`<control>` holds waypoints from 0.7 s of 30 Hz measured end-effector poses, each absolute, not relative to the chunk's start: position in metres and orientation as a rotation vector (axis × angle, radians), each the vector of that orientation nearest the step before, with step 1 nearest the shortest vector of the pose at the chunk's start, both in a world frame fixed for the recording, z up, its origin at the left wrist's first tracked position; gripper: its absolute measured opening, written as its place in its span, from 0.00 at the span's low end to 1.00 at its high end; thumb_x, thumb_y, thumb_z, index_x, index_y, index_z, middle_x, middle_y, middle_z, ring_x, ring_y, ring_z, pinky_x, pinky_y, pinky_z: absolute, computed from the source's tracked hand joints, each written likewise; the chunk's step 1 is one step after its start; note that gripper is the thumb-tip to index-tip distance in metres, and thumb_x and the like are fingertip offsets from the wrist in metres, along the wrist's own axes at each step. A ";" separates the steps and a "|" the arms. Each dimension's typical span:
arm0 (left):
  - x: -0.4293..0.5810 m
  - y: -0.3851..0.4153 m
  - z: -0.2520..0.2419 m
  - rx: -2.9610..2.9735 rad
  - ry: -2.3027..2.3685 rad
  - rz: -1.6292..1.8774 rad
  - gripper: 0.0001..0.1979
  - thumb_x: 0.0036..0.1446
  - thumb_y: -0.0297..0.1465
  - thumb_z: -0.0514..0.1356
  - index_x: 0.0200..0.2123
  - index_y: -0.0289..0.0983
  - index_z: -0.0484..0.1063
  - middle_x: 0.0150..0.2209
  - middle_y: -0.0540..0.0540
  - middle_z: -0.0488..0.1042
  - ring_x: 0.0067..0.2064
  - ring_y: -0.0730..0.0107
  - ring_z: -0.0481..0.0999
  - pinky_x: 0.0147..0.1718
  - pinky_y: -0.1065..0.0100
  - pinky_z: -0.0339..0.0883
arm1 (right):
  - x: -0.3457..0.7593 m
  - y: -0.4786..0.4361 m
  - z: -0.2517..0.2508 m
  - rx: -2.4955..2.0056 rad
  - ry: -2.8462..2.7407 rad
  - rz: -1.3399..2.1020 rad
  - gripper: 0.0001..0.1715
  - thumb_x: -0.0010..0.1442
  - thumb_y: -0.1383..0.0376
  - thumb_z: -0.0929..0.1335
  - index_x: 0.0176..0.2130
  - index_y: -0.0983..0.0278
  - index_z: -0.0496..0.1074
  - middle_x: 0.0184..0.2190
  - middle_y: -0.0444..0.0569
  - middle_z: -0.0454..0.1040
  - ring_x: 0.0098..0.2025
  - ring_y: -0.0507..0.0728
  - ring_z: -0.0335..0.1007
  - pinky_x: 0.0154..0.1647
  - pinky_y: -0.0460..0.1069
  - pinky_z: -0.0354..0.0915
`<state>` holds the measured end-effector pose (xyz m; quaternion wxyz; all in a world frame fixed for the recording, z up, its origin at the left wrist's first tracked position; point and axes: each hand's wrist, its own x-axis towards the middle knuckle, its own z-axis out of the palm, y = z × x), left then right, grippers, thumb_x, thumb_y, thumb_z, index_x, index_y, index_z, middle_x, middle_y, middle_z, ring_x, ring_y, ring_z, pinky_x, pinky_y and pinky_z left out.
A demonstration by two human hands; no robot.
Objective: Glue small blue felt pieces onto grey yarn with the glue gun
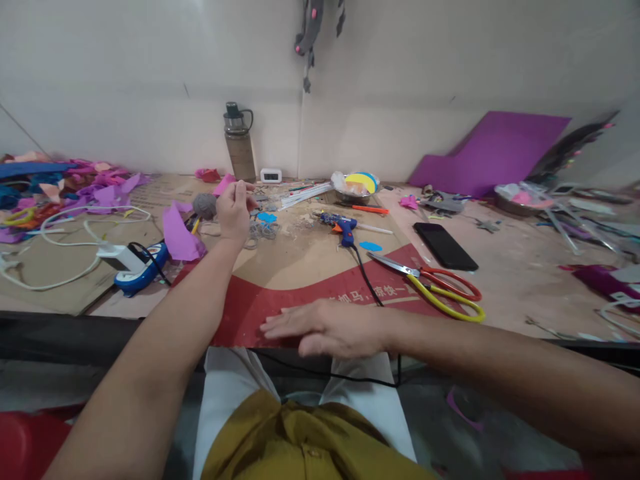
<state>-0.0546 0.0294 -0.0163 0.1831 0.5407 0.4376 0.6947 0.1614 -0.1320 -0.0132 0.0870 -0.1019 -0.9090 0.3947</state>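
My left hand [236, 212] is raised over the back of the work area, fingers curled together; whatever they may hold is hidden. Next to it are a ball of grey yarn [205, 206], a pink scrap [225, 184] and loose grey loops [261, 231]. My right hand [335, 328] lies flat with fingers stretched out, over the red front part of a cardboard sheet [250, 313], nothing in it. Beyond it rests a blue glue gun [344, 228] with a black cord. Scissors [425, 283] with red and yellow handles lie partly open to its right.
A black phone [445, 246] lies at right. A bottle [240, 143] and small white clock [271, 175] stand by the wall. Blue cutouts [371, 247], a bowl [353, 195], a blue power strip [143, 270] and purple sheets [500, 153] surround the work area. Felt scraps [60, 177] pile up left.
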 end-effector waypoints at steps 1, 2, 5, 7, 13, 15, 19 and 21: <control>-0.054 0.030 -0.017 1.526 1.232 1.954 0.20 0.60 0.49 0.52 0.30 0.39 0.71 0.18 0.52 0.67 0.20 0.77 0.64 0.21 0.71 0.57 | 0.167 -0.123 -0.013 -0.428 -2.623 1.173 0.24 0.68 0.59 0.57 0.58 0.63 0.67 0.58 0.51 0.68 0.60 0.53 0.63 0.62 0.51 0.58; -0.053 0.030 -0.017 1.525 1.230 1.948 0.20 0.60 0.49 0.52 0.29 0.39 0.71 0.18 0.52 0.68 0.20 0.76 0.65 0.21 0.71 0.58 | 0.170 -0.109 -0.014 -0.610 -2.515 1.084 0.23 0.67 0.60 0.58 0.56 0.62 0.69 0.55 0.50 0.72 0.56 0.54 0.68 0.58 0.51 0.61; -0.053 0.031 -0.018 1.530 1.239 1.947 0.20 0.59 0.49 0.53 0.30 0.40 0.71 0.18 0.52 0.67 0.20 0.76 0.66 0.22 0.72 0.58 | 0.170 -0.053 -0.027 -1.073 -2.269 0.615 0.18 0.63 0.65 0.63 0.50 0.65 0.74 0.48 0.55 0.76 0.49 0.58 0.72 0.52 0.53 0.65; -0.055 0.032 -0.020 1.534 1.257 1.950 0.20 0.59 0.48 0.53 0.29 0.40 0.71 0.18 0.52 0.67 0.20 0.76 0.66 0.22 0.72 0.59 | 0.164 -0.017 -0.036 -1.149 -2.319 0.418 0.18 0.59 0.71 0.64 0.48 0.67 0.75 0.48 0.57 0.75 0.49 0.58 0.70 0.52 0.52 0.63; -0.059 0.033 -0.024 1.572 1.302 1.890 0.18 0.62 0.44 0.52 0.31 0.38 0.72 0.19 0.53 0.68 0.22 0.77 0.67 0.23 0.72 0.59 | 0.139 0.024 -0.047 -1.320 -2.482 0.230 0.09 0.54 0.73 0.66 0.31 0.67 0.77 0.36 0.57 0.77 0.41 0.60 0.72 0.44 0.51 0.63; -0.058 0.032 -0.024 1.582 1.310 1.874 0.17 0.62 0.43 0.52 0.30 0.37 0.72 0.19 0.53 0.68 0.22 0.77 0.67 0.23 0.72 0.60 | 0.134 0.025 -0.048 -1.334 -2.479 0.223 0.06 0.52 0.73 0.66 0.28 0.68 0.75 0.33 0.60 0.77 0.37 0.61 0.72 0.41 0.52 0.63; -0.054 0.028 -0.021 1.573 1.306 1.859 0.15 0.61 0.40 0.53 0.29 0.38 0.72 0.19 0.53 0.69 0.21 0.77 0.67 0.22 0.74 0.59 | 0.133 0.027 -0.045 -1.328 -2.447 0.262 0.05 0.50 0.72 0.67 0.23 0.66 0.71 0.27 0.55 0.75 0.31 0.58 0.71 0.36 0.50 0.63; -0.053 0.028 -0.020 1.565 1.305 1.861 0.15 0.61 0.40 0.54 0.29 0.38 0.72 0.19 0.52 0.69 0.21 0.77 0.67 0.22 0.74 0.59 | 0.137 0.029 -0.043 -1.326 -2.311 0.386 0.08 0.52 0.70 0.65 0.22 0.65 0.68 0.23 0.50 0.73 0.27 0.55 0.69 0.32 0.48 0.63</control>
